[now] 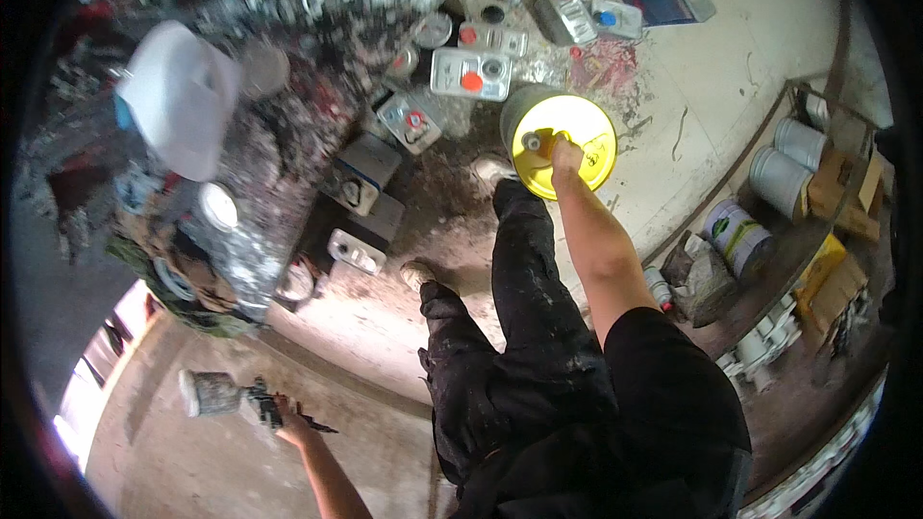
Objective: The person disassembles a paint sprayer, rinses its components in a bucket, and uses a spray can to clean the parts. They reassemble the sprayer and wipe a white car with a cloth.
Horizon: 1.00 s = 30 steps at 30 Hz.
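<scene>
Out to my left, my left hand (292, 423) is closed round the handle of a spray gun (258, 402). A paint-smeared, pale cup (210, 393) is attached to the gun and points to the left. My right arm reaches forward over a bucket with a bright yellow top (598, 130). There my right hand (567, 158) has its fingers round a small amber-brown, bottle-like thing (544, 143) with a round grey end. The fingers partly cover it, and glare on the yellow blurs its outline. I cannot tell whether it touches the bucket top.
Several rectangular metal cans (471, 74) stand on the stained floor around the bucket. At the left is a paint-crusted table (288, 139) with a white container (183, 101) and an open tin (218, 207). A shelf at the right holds tubs (779, 181) and cardboard boxes (846, 192).
</scene>
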### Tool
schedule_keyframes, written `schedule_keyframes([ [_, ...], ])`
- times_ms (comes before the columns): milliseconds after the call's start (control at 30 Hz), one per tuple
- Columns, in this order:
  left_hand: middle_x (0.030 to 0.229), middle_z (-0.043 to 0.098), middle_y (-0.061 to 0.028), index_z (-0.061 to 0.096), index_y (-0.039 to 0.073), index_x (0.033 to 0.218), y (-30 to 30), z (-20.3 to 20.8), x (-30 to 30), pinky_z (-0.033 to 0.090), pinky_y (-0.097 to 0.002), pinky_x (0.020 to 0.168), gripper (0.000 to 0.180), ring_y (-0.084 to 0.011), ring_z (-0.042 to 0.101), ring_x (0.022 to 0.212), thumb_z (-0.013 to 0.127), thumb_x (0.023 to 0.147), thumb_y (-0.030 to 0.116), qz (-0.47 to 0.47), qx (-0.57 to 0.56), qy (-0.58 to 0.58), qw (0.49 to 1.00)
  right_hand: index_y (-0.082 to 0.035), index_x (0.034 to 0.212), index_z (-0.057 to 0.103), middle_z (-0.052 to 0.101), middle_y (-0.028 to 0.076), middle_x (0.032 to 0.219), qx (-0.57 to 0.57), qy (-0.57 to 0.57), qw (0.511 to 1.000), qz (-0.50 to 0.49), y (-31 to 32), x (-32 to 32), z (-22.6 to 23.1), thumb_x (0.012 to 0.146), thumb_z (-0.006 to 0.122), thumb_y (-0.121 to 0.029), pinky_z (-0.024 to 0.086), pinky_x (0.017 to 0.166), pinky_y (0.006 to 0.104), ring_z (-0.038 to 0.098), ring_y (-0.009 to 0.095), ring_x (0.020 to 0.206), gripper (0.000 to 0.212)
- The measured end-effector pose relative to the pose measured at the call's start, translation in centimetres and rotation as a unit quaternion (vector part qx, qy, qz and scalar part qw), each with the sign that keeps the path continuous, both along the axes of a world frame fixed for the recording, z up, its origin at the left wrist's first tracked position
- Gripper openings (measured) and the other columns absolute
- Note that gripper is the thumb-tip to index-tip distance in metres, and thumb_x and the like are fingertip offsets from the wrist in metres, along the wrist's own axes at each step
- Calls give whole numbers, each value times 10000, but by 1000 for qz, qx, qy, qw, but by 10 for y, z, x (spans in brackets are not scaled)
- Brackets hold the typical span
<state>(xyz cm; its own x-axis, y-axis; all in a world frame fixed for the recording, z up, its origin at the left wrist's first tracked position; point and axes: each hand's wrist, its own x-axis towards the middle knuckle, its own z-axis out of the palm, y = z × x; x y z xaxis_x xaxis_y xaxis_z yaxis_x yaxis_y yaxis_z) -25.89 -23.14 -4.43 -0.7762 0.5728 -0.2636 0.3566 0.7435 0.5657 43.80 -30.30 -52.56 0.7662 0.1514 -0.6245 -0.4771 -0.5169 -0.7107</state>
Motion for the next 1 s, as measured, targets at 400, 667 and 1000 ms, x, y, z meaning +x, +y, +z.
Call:
schedule_keyframes([
  [400, 1167, 725, -270, 648, -37, 1339, -309, -302, 150, 535, -397, 933, 366, -372, 716, 1049, 633, 984, 48, -295, -124, -13, 947, -188, 659, 391, 326, -44, 554, -30, 178, 982, 49, -34, -55, 97, 1039, 492, -279, 195, 419, 320, 262, 123, 423, 403],
  [667, 1197, 708, -216, 589, 80, 1454, -371, -451, 195, 547, -467, 898, 736, -425, 669, 1077, 635, 742, -103, -396, -121, -56, 908, -157, 690, 345, 282, -27, 589, -6, 123, 958, 260, -114, -230, 136, 1069, 431, -256, 226, 487, 323, 249, 127, 495, 401],
  [1000, 1305, 695, -177, 646, 16, 1344, -438, -558, 152, 553, -447, 949, 553, -380, 665, 1167, 573, 808, -103, -306, -77, -69, 946, -103, 681, 451, 424, -14, 651, -5, 32, 903, 428, -204, -352, 57, 1084, 474, -299, 289, 572, 309, 357, 105, 612, 448],
])
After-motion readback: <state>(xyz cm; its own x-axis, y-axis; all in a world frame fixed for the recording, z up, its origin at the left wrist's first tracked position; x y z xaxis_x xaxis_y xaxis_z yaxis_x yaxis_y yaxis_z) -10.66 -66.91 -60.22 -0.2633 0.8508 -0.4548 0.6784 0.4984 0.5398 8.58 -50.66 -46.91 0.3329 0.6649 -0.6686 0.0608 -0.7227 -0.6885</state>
